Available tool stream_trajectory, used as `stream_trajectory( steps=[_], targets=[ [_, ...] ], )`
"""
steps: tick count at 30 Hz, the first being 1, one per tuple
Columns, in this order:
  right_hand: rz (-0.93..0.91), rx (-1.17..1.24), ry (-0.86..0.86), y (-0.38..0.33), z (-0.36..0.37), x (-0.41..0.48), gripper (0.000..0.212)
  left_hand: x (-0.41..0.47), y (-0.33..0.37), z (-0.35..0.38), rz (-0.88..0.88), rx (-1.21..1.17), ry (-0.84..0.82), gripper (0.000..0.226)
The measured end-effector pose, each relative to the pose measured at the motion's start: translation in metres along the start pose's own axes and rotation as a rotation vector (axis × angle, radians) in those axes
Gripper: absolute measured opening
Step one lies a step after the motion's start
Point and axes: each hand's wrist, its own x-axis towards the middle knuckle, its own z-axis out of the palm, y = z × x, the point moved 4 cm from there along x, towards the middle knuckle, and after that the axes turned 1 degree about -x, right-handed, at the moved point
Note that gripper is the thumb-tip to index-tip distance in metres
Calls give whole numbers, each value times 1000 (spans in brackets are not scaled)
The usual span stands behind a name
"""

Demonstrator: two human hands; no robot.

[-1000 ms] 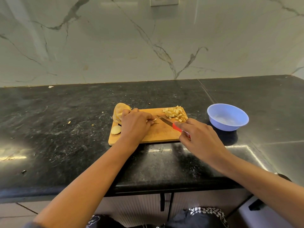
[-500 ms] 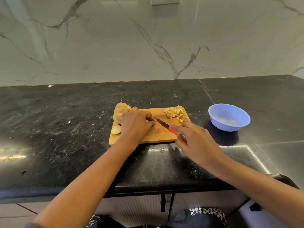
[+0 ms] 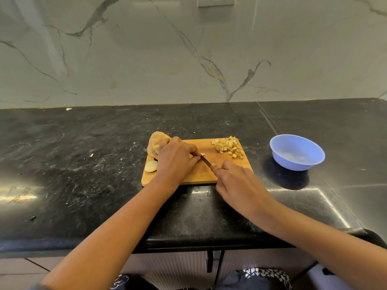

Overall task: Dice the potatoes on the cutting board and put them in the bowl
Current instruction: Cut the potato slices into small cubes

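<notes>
1 head-worn wide-angle camera supplied the only view. It faced forward and down over the black speckled stone counter (image 3: 83, 164) toward the white grey-veined marble wall (image 3: 146, 59). The rectangular wooden cutting board (image 3: 201, 174) lay close, near frame centre; the left forearm (image 3: 117, 227) and right forearm (image 3: 314, 237) extended from the bottom edge.

Left hand (image 3: 177, 158) curled, fingertips down; right hand (image 3: 236, 181) clenched, forearms extended.
</notes>
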Motion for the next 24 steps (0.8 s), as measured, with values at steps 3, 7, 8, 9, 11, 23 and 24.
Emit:
stream_trajectory(
  steps=[3, 7, 8, 9, 11, 23, 24],
  targets=[
    [-19, -55, -26, 3, -11, -19, 52, 0, 0, 0, -2, -13, 13, 19],
    [-29, -148, 1, 3, -11, -23, 53, -1, -1, 0, 3, -25, 2, 18],
    [-28, -172, 6, 3, -7, -19, 53, -1, -2, 0, 3, -33, -2, 17],
    [-27, -194, 7, 5, -1, -13, 53, -1, -2, 0, 3, -40, -8, 16],
    [-14, -226, 4, 8, 6, -6, 56, -1, -4, 1, 8, -50, -28, 16],
    [-25, -303, 207, 31, -16, -30, 58, -9, 12, 8, 325, 130, -411, 44],
    [-14, -298, 210, 32, -18, -31, 57, -10, 14, 10, 337, 127, -427, 47]
  ],
)
